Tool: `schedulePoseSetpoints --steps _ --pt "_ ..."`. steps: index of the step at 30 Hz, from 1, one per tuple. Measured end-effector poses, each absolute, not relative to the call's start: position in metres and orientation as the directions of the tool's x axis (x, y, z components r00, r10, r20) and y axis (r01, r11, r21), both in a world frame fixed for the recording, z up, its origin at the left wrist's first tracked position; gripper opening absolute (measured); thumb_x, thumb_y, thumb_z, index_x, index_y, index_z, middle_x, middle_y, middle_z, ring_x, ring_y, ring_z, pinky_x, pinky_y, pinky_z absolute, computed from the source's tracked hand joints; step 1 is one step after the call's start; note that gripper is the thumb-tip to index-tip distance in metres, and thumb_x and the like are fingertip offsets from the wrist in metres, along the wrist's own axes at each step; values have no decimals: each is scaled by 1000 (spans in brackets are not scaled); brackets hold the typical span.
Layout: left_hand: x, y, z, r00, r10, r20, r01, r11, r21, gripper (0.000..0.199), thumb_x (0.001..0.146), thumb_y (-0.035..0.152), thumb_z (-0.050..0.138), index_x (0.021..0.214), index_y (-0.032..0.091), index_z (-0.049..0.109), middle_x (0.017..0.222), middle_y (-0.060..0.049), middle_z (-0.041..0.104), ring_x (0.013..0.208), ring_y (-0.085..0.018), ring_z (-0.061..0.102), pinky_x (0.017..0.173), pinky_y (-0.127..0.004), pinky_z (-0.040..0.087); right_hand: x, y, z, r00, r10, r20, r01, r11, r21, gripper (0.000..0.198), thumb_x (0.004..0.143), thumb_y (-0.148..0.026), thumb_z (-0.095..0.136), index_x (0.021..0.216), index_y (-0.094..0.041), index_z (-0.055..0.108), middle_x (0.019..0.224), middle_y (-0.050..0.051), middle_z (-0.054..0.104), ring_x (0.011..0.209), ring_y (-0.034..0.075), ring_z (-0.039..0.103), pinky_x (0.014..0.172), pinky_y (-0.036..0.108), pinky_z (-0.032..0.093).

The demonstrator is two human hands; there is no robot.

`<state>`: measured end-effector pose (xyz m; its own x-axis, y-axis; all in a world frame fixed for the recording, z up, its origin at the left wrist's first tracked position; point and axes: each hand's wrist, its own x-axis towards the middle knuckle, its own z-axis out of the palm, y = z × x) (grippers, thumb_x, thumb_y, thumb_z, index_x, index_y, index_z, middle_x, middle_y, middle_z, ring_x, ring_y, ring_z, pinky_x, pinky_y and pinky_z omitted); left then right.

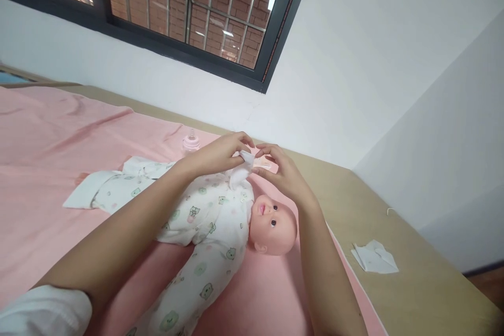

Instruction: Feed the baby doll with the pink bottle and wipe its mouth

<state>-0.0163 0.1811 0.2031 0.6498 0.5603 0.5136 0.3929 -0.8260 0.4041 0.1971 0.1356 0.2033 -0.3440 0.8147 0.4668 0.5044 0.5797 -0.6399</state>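
My left hand (231,151) pinches a white tissue (241,169) that hangs down over the chest of a baby doll (275,226). Close by on the right, my right hand (284,170) has its thumb and fingers curved and apart. Its fingertips are beside the tissue's edge; whether they touch it is hard to tell. Between and behind those fingers shows a clear, pale thing (263,163), partly hidden. The doll lies on its back in a white sleepsuit (202,210) with green animal prints, its head to the right. Part of the doll is hidden by my left forearm.
Beyond the doll stands a baby bottle (191,143) with a pink collar. A pink blanket (47,136) covers much of the wooden surface (331,184). To the right lies a folded white tissue (375,257). A wall and a barred window (189,5) rise behind.
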Motion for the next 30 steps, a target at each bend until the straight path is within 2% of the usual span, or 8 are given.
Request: schedulePoseSetpoints --steps 4,9,13,16,20,24,27,30 --pt "-17 182 201 639 567 520 415 -823 388 29 86 13 45 94 17 73 130 -9 58 116 -24 56 100 -38 44 200 140 200 -389 792 471 578 608 -545 15 85 -39 70 89 -26 65 130 5 57 126 25 52 110 48 39" --pt "-15 182 199 649 561 513 418 -827 375 31 86 13 45 96 18 74 136 -9 56 124 -25 52 104 -39 42 199 139 202 -389 732 559 564 669 -484 32 87 -36 68 117 -29 59 129 6 57 122 23 55 105 44 46" --pt "-14 183 198 657 554 511 426 -832 355 33 85 12 45 97 20 74 138 -8 55 128 -25 49 105 -40 42 198 136 204 -411 746 524 630 648 -429 16 88 -35 66 102 -27 64 134 7 55 126 24 53 106 45 45" --pt "-16 185 198 654 554 515 440 -832 337 33 86 15 44 95 22 75 138 -8 56 129 -25 49 107 -42 41 198 135 205 -417 748 517 628 648 -432 14 87 -36 67 95 -26 65 132 7 57 124 24 55 105 45 45" --pt "-17 189 196 632 578 516 462 -816 348 34 88 19 43 99 23 74 139 -8 54 132 -25 48 109 -43 40 202 136 207 -402 761 509 595 640 -487 14 87 -36 68 85 -23 64 123 6 64 119 23 59 102 43 47" --pt "-18 193 194 588 588 555 458 -808 372 39 93 34 45 125 21 63 140 -10 54 132 -27 48 111 -43 39 211 145 203 -326 812 484 493 583 -646 20 86 -40 68 84 -21 63 108 6 71 107 21 65 96 38 50" --pt "-26 202 193 519 630 577 504 -771 389 51 92 39 50 138 19 52 143 -11 52 134 -28 46 113 -43 35 223 158 194 -189 861 471 474 501 -725 24 80 -41 71 82 -19 62 87 3 70 85 17 65 80 32 51" --pt "-43 217 191 338 762 552 579 -631 517 62 90 41 53 146 18 42 146 -14 49 131 -30 49 109 -43 40 236 171 185 -52 913 405 496 375 -783 27 76 -40 72 90 -19 63 74 0 67 70 15 60 65 27 45"
